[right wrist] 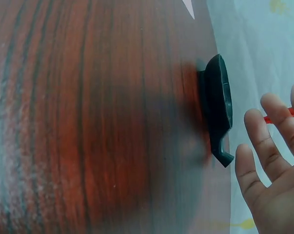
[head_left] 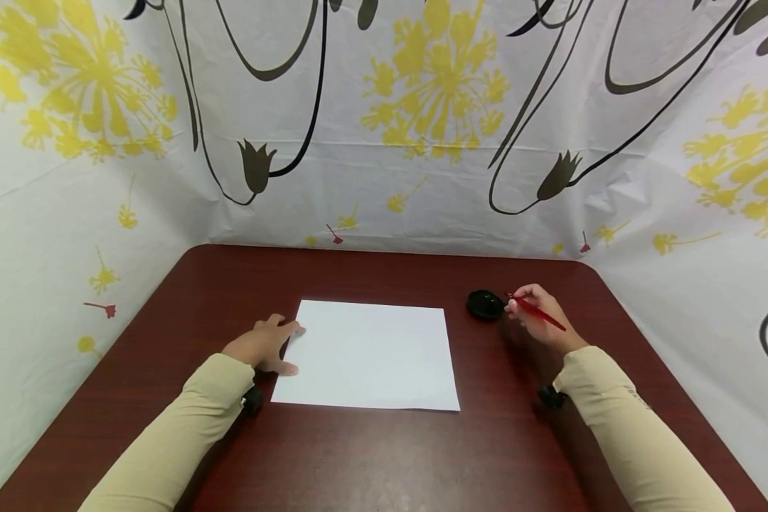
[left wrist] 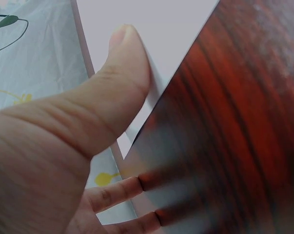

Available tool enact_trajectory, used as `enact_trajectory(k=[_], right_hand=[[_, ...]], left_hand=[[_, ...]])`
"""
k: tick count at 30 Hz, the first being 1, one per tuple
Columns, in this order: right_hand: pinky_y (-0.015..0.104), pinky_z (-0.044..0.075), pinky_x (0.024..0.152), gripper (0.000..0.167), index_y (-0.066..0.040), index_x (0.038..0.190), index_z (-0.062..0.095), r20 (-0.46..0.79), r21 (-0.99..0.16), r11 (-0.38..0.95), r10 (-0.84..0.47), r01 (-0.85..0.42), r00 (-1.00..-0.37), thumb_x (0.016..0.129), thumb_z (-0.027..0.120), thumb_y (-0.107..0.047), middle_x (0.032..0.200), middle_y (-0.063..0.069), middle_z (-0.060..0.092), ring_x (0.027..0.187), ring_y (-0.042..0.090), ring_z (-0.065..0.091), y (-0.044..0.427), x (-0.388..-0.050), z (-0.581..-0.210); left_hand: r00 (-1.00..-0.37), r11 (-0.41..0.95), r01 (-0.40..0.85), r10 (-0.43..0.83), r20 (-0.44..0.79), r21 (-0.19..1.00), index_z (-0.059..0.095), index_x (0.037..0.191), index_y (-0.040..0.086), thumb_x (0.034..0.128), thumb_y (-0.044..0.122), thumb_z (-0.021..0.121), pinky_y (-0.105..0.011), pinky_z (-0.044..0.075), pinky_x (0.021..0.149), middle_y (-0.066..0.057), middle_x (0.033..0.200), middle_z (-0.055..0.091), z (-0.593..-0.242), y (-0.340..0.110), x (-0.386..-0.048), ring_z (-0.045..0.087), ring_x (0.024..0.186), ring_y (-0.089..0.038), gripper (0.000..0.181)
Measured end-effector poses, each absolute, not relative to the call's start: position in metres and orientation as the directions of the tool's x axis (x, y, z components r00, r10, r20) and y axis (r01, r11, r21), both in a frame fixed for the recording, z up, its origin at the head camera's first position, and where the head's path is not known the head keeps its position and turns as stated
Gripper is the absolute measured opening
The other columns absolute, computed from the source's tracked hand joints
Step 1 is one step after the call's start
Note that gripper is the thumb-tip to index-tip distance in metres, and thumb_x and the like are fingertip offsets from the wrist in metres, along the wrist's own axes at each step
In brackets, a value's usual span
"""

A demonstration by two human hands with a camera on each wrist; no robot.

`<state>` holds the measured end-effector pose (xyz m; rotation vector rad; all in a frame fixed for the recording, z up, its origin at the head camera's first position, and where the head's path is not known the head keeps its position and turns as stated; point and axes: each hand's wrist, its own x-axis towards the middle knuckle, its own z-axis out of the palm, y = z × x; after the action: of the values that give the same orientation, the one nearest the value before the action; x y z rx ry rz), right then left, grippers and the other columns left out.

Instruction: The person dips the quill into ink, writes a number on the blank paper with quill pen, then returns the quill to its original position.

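A blank white sheet of paper [head_left: 368, 355] lies flat on the table. My left hand [head_left: 269, 345] rests at its left edge, fingers spread. In the left wrist view the thumb [left wrist: 129, 63] lies on the paper near a corner, and other fingertips touch the tabletop. Off the paper's right side, my right hand [head_left: 540, 313] pinches a slim red pen-like stick [head_left: 544, 317] between thumb and fingers; its tip is too small to make out. Beside that hand sits a small black dish [head_left: 485, 304]. The right wrist view shows the dish's short bent spout [right wrist: 222, 153] close to the little finger.
The dark reddish-brown wooden table [head_left: 384, 455] has a glossy surface and rounded back corners. A white cloth [head_left: 333, 142] with yellow and dark floral prints hangs behind it and along both sides. Dark bands [head_left: 252, 400] sit at both wrists below beige sleeves.
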<state>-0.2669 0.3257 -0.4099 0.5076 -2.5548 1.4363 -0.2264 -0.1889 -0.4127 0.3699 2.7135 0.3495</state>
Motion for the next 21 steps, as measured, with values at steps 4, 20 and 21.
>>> enact_trajectory(k=[4, 20, 21], right_hand=[[0.027, 0.053, 0.068, 0.030, 0.007, 0.115, 0.043, 0.210, -0.838, 0.480, -0.156, -0.260, -0.965, 0.102, 0.052, -0.018, 0.107, 0.030, 0.063, 0.083, 0.005, 0.065, 0.329, -0.268, -0.410], [0.036, 0.051, 0.077, 0.035, -0.003, 0.118, 0.043, -0.016, -0.909, 0.417, -0.102, -0.028, -0.995, 0.104, 0.044, -0.034, 0.093, -0.005, 0.068, 0.085, 0.010, 0.064, 0.336, -0.268, -0.403], [0.036, 0.051, 0.076, 0.036, -0.001, 0.120, 0.042, -0.023, -0.909, 0.416, -0.106, -0.024, -0.994, 0.104, 0.042, -0.034, 0.093, -0.004, 0.068, 0.085, 0.010, 0.064, 0.336, -0.268, -0.403]], left_hand=[[-0.893, 0.932, 0.207, 0.303, -0.331, 0.297, 0.043, 0.143, 0.013, 0.0796, 0.037, 0.081, -0.059, 0.043, 0.090, -0.028, 0.146, 0.029, -0.412, -0.189, -0.226, 0.033, 0.128, -0.048, 0.078], [-0.891, 0.927, 0.209, 0.311, -0.331, 0.311, 0.042, 0.145, 0.012, 0.0810, 0.036, 0.080, -0.060, 0.042, 0.091, -0.029, 0.147, 0.026, -0.410, -0.189, -0.225, 0.031, 0.130, -0.049, 0.078], [-0.890, 0.927, 0.214, 0.315, -0.330, 0.309, 0.042, 0.144, 0.011, 0.0809, 0.036, 0.080, -0.060, 0.042, 0.091, -0.030, 0.147, 0.027, -0.410, -0.189, -0.225, 0.031, 0.130, -0.050, 0.078]])
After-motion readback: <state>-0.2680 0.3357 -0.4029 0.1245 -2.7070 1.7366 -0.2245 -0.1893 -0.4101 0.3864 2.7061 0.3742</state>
